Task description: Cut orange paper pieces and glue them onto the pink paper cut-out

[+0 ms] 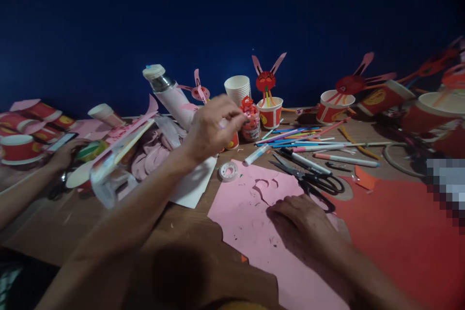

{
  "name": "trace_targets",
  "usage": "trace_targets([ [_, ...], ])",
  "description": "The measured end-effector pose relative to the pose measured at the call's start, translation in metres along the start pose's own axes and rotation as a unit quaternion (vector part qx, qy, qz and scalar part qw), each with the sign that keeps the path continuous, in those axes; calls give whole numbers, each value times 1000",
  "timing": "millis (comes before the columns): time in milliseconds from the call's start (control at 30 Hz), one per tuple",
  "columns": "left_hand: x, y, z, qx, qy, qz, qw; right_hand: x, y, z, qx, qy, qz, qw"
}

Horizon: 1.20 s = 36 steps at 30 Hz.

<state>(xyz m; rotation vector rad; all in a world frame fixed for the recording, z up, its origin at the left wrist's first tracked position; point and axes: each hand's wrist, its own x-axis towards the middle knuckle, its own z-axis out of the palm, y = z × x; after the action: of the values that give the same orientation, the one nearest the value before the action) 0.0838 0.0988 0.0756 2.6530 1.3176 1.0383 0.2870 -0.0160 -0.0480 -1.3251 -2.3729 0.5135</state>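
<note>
The left hand [214, 126], fingers pinched (on what, unclear), hangs just left of the upright red-filled jar [251, 128] toward the desk's [192, 232] far edge, the right hand [303, 213] resting, fingers together.

So I'm looking at this big pink paper sheet [240, 213] lying flat on the brown wooden table [201, 227], left edge all jagged and stepped from cutting. Curvy dark cut marks near the top, and little dark specks scattered over it. Beyond its far edge there's a clear plastic tub of red wrapped bits [250, 130], standing upright, lid off, contents poking above the rim.
</note>
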Motion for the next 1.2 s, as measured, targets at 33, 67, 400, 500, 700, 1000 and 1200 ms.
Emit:
trace_targets([
  [33, -17, 7, 2, -28, -31, 0, 999, 0, 0, -1, 2, -4, -2, 1000],
  [67, -34, 14, 6, -58, -82, 8, 995, 1, 0, -1, 1, -8, -3, 1000],
  [400, -118, 41, 29, -43, -388, -7, 920, 2, -4, -5, -15, 3, -28, 999],
  [500, -120, 41, 27, -29, -363, -11, 931, 2, -3, -3, -16, -2, -25, 1000],
  [700, -154, 44, 16, -69, -310, -4, 948, 1, -1, -1, -60, 0, -64, 996],
  [1000, -206, 62, 9, 9, -253, 64, 965, 2, -6, -3, -72, 0, -50, 996],
  [1200, -208, 59, 13, -51, -240, 38, 969, 0, -4, -2, -55, 5, -52, 997],
])
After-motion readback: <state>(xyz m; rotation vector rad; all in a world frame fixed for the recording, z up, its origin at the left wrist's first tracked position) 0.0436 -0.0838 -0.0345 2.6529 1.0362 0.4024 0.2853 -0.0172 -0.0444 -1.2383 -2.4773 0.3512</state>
